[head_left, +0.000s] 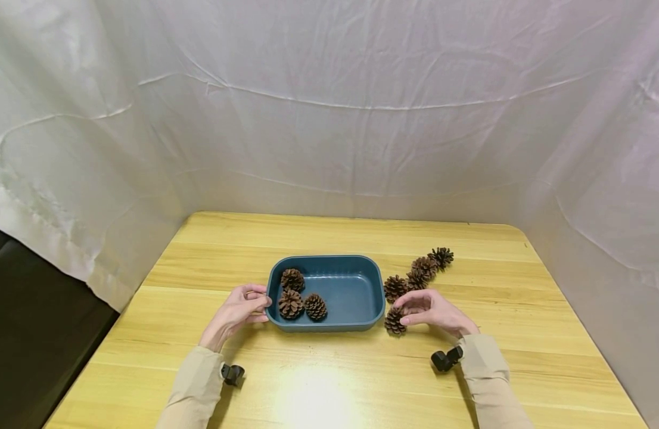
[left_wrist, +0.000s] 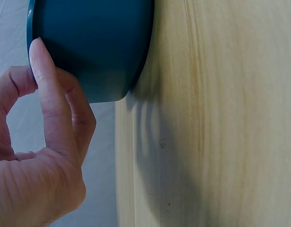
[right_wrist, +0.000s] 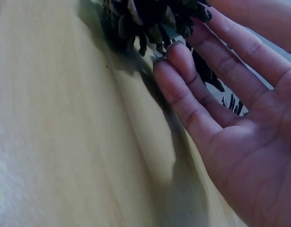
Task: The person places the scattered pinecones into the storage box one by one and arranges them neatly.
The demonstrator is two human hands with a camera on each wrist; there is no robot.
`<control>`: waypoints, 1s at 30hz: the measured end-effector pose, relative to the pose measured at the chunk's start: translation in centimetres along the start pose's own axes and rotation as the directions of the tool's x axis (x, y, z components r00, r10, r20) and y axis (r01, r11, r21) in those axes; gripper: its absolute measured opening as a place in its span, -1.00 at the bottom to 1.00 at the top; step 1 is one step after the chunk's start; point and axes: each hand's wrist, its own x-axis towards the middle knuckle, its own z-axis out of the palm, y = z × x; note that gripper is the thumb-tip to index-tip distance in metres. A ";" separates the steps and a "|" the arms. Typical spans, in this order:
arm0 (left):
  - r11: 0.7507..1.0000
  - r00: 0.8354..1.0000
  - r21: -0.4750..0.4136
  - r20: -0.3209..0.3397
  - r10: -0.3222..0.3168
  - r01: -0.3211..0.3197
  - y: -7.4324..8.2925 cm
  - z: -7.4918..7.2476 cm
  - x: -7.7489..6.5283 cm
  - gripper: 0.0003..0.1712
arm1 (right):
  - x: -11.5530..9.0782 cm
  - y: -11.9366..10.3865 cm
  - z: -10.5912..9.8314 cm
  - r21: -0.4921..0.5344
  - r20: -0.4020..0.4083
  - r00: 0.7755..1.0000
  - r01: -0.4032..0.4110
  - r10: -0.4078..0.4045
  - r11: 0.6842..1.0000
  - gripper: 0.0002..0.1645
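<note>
A dark teal rectangular tray (head_left: pixel 356 298) with rounded corners stands mid-table. My left hand (head_left: pixel 241 311) pinches its left rim between thumb and fingers; the left wrist view shows the hand (left_wrist: pixel 50 127) at the tray wall (left_wrist: pixel 98 52). Three brown pine cones (head_left: pixel 291 304) lie in the tray's left part. Just outside its right end, my right hand (head_left: pixel 434 311) holds a pine cone (head_left: pixel 395 322) by thumb and fingertips. In the right wrist view that pine cone (right_wrist: pixel 150 21) is partly cut off by the frame, and the hand's (right_wrist: pixel 244 104) lower fingers extend beneath it.
Several more pine cones (head_left: pixel 423 268) lie in a slanting row right of the tray, beyond my right hand. The wooden table (head_left: pixel 319 369) is bounded by hanging white cloth (head_left: pixel 351 119) at its back and sides. Something black (head_left: pixel 29 322) stands past the left edge.
</note>
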 end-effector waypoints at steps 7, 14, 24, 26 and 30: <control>1.000 1.000 -0.005 -0.002 -0.001 0.001 0.0 0.0 0.0 -0.50 | -0.1 -0.1 -0.1 -0.037 -0.020 1.000 -0.009 0.008 0.999 -0.50; 1.000 1.000 -0.005 0.005 0.000 0.000 0.0 0.0 -0.1 -0.48 | -0.2 -0.1 -0.3 -0.037 -0.023 0.999 0.024 -0.025 0.999 -0.51; 1.000 1.000 -0.008 0.003 -0.002 0.002 -0.1 -0.1 0.1 -0.49 | -0.2 -0.6 -0.5 -0.044 -0.053 0.998 0.019 -0.022 0.999 -0.53; 1.000 1.000 -0.010 -0.002 -0.004 0.004 -0.1 -0.1 0.1 -0.50 | -0.2 -0.7 -0.6 -0.051 -0.064 0.998 0.015 -0.019 0.999 -0.52; 1.000 1.000 -0.010 -0.009 -0.007 0.007 -0.1 -0.2 0.1 -0.50 | -0.2 -1.1 -0.6 -0.049 -0.092 0.996 -0.007 0.003 0.999 -0.53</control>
